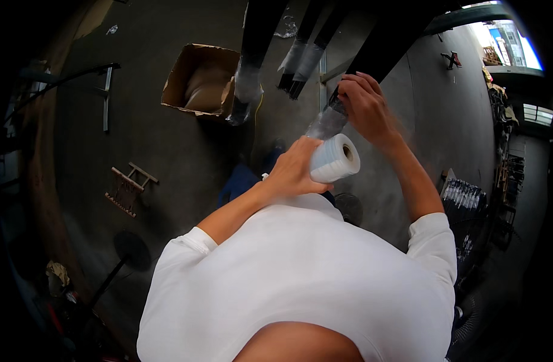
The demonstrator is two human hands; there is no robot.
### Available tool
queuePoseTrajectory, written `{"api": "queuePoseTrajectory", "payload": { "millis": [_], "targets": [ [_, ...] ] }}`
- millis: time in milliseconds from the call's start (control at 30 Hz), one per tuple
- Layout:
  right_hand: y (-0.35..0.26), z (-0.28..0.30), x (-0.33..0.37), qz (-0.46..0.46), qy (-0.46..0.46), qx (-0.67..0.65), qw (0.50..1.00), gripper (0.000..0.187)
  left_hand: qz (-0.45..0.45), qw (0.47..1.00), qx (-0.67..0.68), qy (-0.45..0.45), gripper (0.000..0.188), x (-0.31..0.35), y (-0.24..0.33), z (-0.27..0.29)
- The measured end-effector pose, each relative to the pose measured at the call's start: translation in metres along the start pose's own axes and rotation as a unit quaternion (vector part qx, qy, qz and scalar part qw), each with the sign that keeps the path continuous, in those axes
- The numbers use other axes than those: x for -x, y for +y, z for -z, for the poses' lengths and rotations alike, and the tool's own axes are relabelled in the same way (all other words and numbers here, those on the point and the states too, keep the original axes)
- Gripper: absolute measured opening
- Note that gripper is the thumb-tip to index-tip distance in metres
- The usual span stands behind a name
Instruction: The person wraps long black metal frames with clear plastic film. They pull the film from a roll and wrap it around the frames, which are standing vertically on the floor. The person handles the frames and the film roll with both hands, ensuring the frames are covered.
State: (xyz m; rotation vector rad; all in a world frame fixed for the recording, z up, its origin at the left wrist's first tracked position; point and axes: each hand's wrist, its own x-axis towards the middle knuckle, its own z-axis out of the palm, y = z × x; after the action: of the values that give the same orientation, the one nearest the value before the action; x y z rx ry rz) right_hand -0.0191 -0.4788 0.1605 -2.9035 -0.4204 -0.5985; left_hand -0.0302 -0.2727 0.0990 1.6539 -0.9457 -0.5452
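Note:
My left hand (294, 169) is wrapped round a roll of clear stretch film (332, 159), its cardboard core end turned to the right. Film (328, 122) stretches from the roll up to the end of a long black bundle (390, 43), where it clings round the tip. At that end, my right hand (368, 107) has its fingers bent and drawn together against the bundle's edge. What sits between those fingertips is hidden, and the wrist is slightly blurred. Left of this, other black bundles (261, 36) have film wrapped on their near ends.
An open cardboard box (198, 57) stands on the grey floor beyond my left arm. Nearer on the left are a small stool (124, 192) and a round-based stand (131, 250). Stacked dark wrapped pieces (464, 196) lie at right, with a fan (466, 317) below.

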Motion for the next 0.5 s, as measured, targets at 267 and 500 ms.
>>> {"api": "queuePoseTrajectory", "payload": {
  "millis": [267, 500],
  "targets": [
    [-0.131, -0.006, 0.097, -0.472, 0.343, -0.534, 0.612, 0.072, -0.011, 0.997, -0.067, -0.026, 0.069, -0.006, 0.01, -0.01],
    [-0.135, -0.026, 0.098, -0.547, 0.316, -0.54, 0.556, 0.063, 0.043, 0.99, -0.025, -0.133, 0.063, -0.018, 0.005, 0.0]
  ]
}}
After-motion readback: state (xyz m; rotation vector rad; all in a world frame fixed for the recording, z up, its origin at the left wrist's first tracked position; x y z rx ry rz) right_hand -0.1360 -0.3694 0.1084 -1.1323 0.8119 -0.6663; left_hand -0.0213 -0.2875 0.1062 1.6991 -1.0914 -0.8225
